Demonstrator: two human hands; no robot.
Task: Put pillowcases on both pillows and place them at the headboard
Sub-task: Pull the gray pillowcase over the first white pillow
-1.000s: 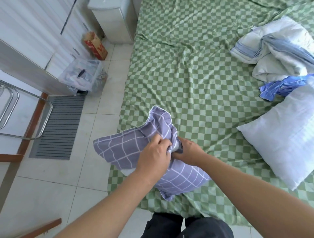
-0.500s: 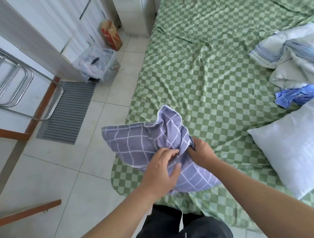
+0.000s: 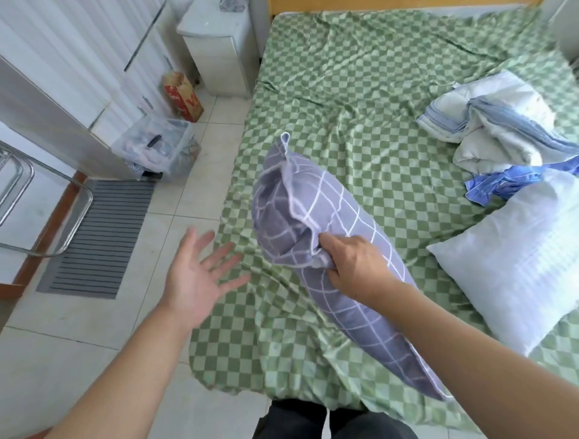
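A pillow in a purple grid-patterned pillowcase [image 3: 316, 216] is lifted above the near edge of the bed [image 3: 360, 103], which has a green checked sheet. My right hand [image 3: 354, 266] grips the pillow at its bunched side edge. To the left of the pillow, my left hand [image 3: 197, 272] hovers palm up with fingers spread, holding nothing. A bare white pillow [image 3: 513, 266] lies on the right side of the bed. A crumpled blue cloth [image 3: 501, 183] lies just behind that pillow. The wooden headboard [image 3: 391, 3] shows at the top.
A bundled white and blue blanket [image 3: 488, 122] lies on the bed's right. A white nightstand [image 3: 219, 44], a red paper bag [image 3: 183, 95] and a clear storage bin [image 3: 156, 145] stand on the floor to the left. A grey striped mat [image 3: 100, 235] lies by a metal rack [image 3: 34, 200].
My left hand has let go of the purple pillow and moved left with fingers open. My right hand has swung the pillow upward and toward the bed. The view has tilted up to the headboard.
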